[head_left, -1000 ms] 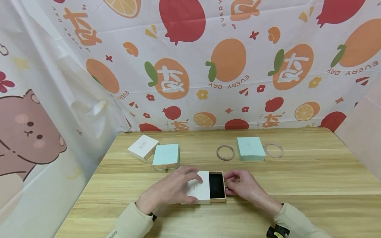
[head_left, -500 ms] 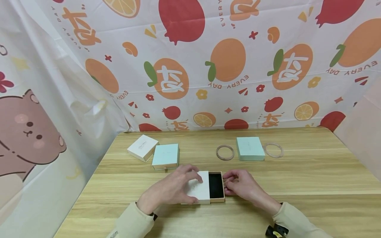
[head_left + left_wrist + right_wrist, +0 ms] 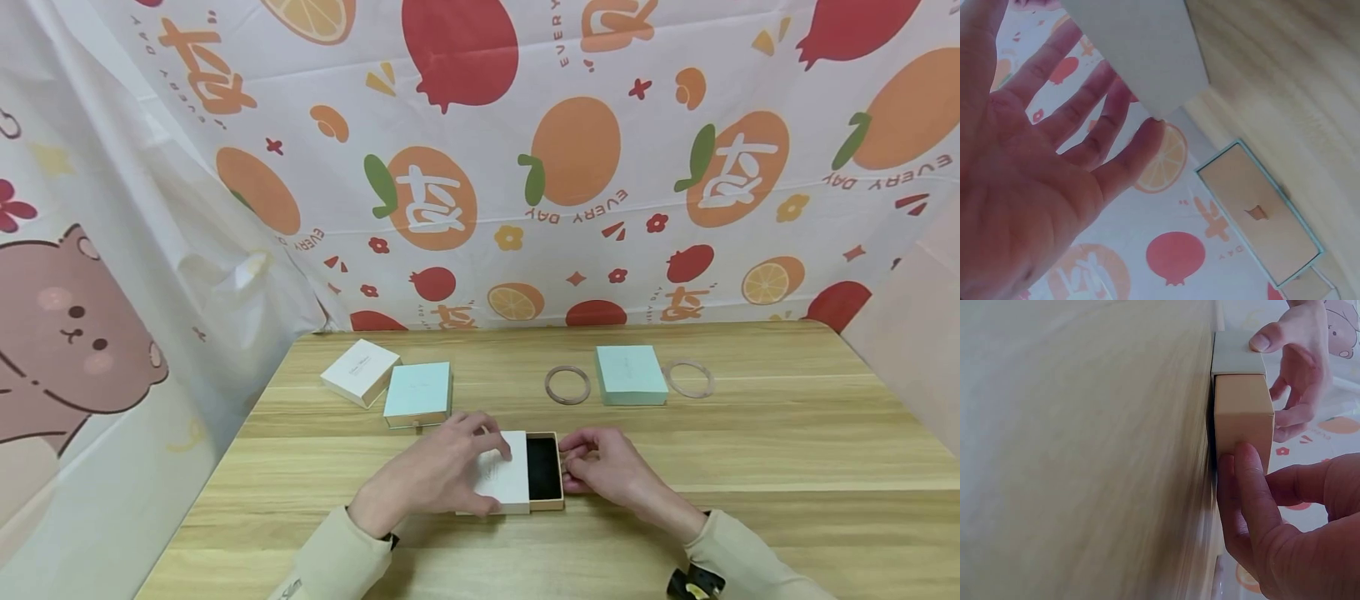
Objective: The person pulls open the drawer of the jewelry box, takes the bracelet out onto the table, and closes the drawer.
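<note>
Pale wood-grain bench [image 3: 787,450], white rectangular card sleeve [image 3: 510,481] lying flat under my left grip [image 3: 431,471], which holds it, thumb on the near side; my right grip [image 3: 611,467] rests fingertips on the tan card drawer's front, no pinch visible. My judgement: off-centre pressure could skew and jam the drawer [image 3: 1244,397], and a slack left hold could let the sleeve skid. Two square mint-green card boxes ( [image 3: 418,389], [image 3: 632,373]) look closed, contents hidden; the drawer, partly out at the sleeve's right end, shows only soft-looking black lining [image 3: 544,473].
</note>
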`<action>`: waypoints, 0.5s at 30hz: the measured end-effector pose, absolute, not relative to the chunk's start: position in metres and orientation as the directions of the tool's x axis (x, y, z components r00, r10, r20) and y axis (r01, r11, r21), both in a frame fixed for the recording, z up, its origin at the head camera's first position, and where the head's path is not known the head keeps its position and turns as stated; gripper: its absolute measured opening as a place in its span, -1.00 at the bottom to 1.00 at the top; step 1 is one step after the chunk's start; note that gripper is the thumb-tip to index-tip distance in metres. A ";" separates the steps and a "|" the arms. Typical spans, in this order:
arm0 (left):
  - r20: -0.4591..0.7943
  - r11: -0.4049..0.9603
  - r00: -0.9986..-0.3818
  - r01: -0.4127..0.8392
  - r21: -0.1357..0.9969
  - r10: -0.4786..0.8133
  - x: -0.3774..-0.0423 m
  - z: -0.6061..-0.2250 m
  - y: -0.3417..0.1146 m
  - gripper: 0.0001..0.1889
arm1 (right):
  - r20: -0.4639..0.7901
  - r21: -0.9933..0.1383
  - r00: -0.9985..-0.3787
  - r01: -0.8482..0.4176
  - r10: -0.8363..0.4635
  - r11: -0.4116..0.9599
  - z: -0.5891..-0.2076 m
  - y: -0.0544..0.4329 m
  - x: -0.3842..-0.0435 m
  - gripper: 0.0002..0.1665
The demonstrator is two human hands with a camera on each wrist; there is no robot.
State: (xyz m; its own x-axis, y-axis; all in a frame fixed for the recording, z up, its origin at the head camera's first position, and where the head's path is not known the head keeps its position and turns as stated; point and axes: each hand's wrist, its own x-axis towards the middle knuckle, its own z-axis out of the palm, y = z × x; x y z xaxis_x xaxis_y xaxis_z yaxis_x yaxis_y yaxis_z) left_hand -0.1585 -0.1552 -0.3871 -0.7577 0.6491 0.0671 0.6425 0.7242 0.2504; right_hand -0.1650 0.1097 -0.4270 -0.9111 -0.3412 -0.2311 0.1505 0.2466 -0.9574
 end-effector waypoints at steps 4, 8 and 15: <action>0.092 0.717 -0.740 0.670 0.194 0.667 -0.158 -0.386 -0.154 -0.52 | -0.223 -0.959 -0.912 0.142 -0.344 0.246 -0.426 0.109 -0.164 -0.66; 0.110 0.710 -0.731 0.681 0.178 0.674 -0.156 -0.385 -0.154 -0.52 | -0.226 -0.958 -0.913 0.146 -0.340 0.246 -0.426 0.108 -0.164 -0.66; 0.118 0.713 -0.729 0.684 0.155 0.674 -0.155 -0.385 -0.153 -0.52 | -0.223 -0.962 -0.910 0.148 -0.349 0.230 -0.426 0.106 -0.164 -0.66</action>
State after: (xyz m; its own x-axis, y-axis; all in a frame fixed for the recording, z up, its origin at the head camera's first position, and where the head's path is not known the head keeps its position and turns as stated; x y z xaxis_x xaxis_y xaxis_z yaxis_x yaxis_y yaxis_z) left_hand -0.1554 -0.1535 -0.3846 -0.7290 0.6743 0.1181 0.6842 0.7126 0.1550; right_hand -0.1636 0.1065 -0.4263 -0.9103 -0.3487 -0.2232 0.1477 0.2300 -0.9619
